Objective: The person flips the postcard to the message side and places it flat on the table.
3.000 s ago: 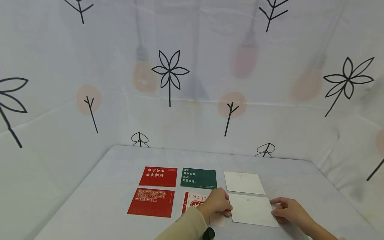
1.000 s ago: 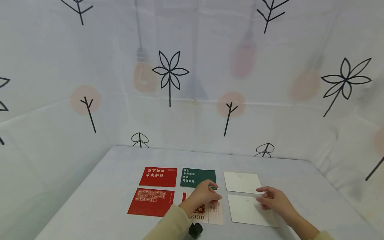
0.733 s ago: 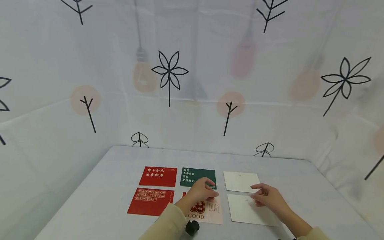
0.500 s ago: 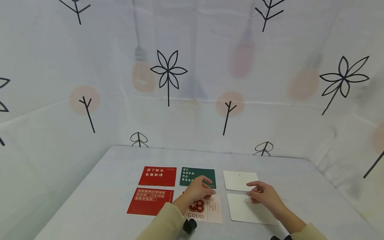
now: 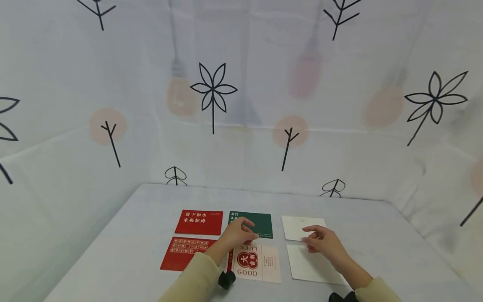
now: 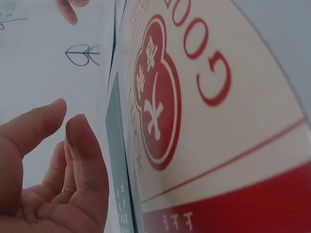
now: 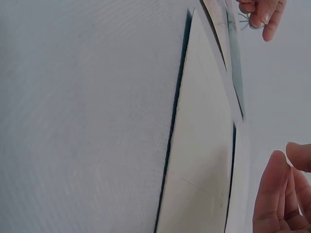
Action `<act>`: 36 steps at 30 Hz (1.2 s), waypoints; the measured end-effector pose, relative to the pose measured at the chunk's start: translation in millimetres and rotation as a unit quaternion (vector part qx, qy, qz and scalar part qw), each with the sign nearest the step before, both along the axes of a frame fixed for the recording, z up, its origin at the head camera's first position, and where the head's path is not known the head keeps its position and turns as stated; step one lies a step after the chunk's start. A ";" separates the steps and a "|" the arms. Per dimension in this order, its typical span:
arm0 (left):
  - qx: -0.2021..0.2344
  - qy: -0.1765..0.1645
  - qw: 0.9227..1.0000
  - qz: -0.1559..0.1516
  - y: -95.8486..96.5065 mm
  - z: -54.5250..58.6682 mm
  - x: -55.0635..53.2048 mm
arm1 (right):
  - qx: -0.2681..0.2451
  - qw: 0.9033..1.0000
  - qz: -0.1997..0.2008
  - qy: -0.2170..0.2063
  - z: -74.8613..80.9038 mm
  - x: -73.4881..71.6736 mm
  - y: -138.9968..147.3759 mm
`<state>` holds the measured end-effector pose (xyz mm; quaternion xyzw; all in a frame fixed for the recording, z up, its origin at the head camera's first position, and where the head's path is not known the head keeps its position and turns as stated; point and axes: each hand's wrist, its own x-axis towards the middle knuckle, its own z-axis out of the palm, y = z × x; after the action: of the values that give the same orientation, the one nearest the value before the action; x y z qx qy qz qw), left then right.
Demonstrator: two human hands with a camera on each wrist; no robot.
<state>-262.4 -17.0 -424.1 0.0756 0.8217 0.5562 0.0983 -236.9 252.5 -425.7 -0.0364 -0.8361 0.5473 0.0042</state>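
Note:
Six postcards lie in two rows, though I name them singly: a red card (image 5: 198, 222) and a green card (image 5: 262, 224) at the back left and middle, a white card (image 5: 294, 226) at back right. In front are another red card (image 5: 185, 253), a cream card printed GOOD LUCK (image 5: 269, 264) and a second white card (image 5: 309, 266). My left hand (image 5: 237, 235) hovers over the green and cream cards, fingers loosely bent, holding nothing. My right hand (image 5: 324, 243) hovers above the two white cards, thumb and fingertips near each other with nothing between them in the right wrist view.
The cards rest flat on a white-covered table (image 5: 124, 251). A white curtain (image 5: 245, 159) with plant and bulb drawings stands behind it. Dark wrist devices show below the left sleeve (image 5: 196, 272) and right sleeve (image 5: 377, 291).
Three seconds ago both hands held the front white card's side edges. They have let go and lifted. Both hands have since drifted left, uncovering more of the cream card.

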 end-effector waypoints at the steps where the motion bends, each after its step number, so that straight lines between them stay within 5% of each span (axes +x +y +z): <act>1: -0.001 0.000 1.000 0.000 -1.5 0.6 -1.2 | -0.002 1.000 -0.001 -0.001 -0.8 -1.0 -1.0; 36: -0.064 -0.005 0.995 0.074 -44.2 3.5 -29.8 | 0.016 1.000 -0.006 -0.002 -6.0 -36.2 -53.6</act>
<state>-292.2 -61.2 -420.5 0.0052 0.8584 0.5087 0.0652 -273.1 199.0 -431.7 -0.0430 -0.8447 0.5335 0.0064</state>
